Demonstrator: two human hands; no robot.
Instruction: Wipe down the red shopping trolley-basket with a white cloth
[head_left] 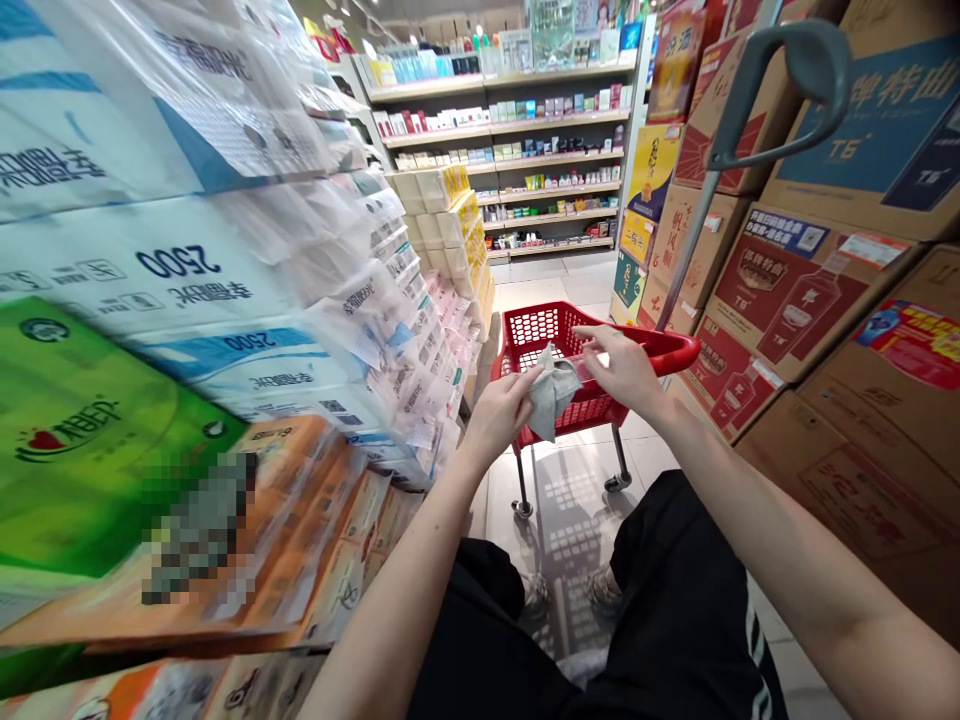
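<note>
My left hand (504,412) pinches a crumpled light grey cloth (553,396) between its thumb and fingers. The cloth hangs over the near rim of a small red shopping cart (541,325), whose latticed basket stands on thin legs with wheels. Reaching in from the right, my right hand (622,368) has its fingers stretched apart above the cart's rim, close to the cloth's right edge. Whether its fingertips touch the cloth, I cannot tell. Part of the rim lies hidden behind that hand.
Stacked tissue packs (225,260) line the left side, with a green pack (82,430) nearest. Cardboard cartons (810,290) rise on the right behind a grey loop handle (724,120) on a metal pole. Shelves of small boxed goods (517,137) close off the tiled aisle.
</note>
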